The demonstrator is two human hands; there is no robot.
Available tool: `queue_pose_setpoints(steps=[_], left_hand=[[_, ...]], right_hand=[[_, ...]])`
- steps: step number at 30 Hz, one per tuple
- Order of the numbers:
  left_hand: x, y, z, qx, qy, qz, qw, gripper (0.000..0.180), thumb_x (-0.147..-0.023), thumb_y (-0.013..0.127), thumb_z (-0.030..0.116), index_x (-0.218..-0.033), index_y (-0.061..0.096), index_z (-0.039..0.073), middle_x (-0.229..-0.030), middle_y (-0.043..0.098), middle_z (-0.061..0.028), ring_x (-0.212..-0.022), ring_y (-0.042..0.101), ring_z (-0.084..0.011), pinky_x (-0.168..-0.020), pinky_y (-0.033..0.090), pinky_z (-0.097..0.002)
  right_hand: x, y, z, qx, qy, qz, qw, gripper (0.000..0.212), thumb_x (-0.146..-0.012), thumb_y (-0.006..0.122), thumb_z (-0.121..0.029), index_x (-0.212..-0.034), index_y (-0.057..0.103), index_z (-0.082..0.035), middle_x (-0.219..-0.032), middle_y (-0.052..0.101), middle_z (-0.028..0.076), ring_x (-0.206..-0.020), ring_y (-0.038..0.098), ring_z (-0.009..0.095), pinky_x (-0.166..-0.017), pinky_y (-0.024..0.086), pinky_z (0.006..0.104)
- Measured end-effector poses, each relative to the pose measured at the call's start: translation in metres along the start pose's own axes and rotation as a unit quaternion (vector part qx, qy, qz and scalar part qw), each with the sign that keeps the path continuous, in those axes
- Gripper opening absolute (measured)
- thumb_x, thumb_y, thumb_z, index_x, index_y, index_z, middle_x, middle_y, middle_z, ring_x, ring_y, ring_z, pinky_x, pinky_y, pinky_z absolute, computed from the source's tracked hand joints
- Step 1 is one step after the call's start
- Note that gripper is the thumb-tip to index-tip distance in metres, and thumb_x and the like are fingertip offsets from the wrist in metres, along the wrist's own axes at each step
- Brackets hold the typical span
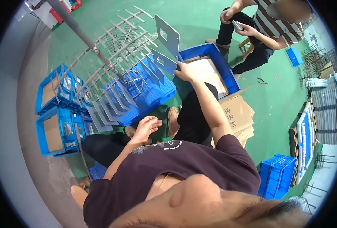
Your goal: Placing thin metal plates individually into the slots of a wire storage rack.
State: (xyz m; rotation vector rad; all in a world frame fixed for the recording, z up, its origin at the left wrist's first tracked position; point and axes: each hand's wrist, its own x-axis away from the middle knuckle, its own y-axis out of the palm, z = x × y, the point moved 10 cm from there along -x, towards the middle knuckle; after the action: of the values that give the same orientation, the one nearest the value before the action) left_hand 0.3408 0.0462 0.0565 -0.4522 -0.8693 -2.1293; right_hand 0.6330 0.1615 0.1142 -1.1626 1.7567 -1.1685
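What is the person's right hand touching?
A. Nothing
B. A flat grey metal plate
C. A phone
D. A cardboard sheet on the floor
B: the right hand grips the lower edge of a flat grey metal plate, while the left hand hangs open and empty.

Blue crates [56, 131] on a green floor [275, 95], grey metal plates [167, 34], a striped shirt [276, 24].

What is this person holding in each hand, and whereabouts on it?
The right hand grips a flat grey metal plate by its lower right edge. The left hand is open and holds nothing.
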Motion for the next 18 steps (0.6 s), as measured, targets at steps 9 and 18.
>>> queue_pose_setpoints(steps=[9,18], left_hand=[[0.008,-0.006,0.006,0.022,0.022,0.010,0.999,0.018,-0.089,0.055,0.018,-0.103,0.051,0.006,-0.103,0.062,-0.0133,-0.093,0.060,-0.0196,-0.075,0.045,-0.0256],[0.000,-0.037,-0.022,0.044,-0.029,0.045,0.998,0.019,-0.089,0.056,0.017,-0.102,0.051,0.004,-0.100,0.063,-0.0149,-0.088,0.062,-0.0192,-0.071,0.046,-0.0250]], right_hand=[[0.006,-0.002,-0.023,-0.050,-0.005,-0.045,0.998,0.024,-0.077,0.059,-0.023,-0.088,0.067,-0.003,-0.081,0.066,0.014,-0.072,0.062,0.034,-0.066,0.049,0.0401],[0.018,-0.069,0.175,-0.243,0.218,0.128,0.937,0.027,-0.075,0.054,-0.019,-0.090,0.069,-0.002,-0.078,0.068,0.006,-0.063,0.064,0.017,-0.065,0.049,0.0278]])
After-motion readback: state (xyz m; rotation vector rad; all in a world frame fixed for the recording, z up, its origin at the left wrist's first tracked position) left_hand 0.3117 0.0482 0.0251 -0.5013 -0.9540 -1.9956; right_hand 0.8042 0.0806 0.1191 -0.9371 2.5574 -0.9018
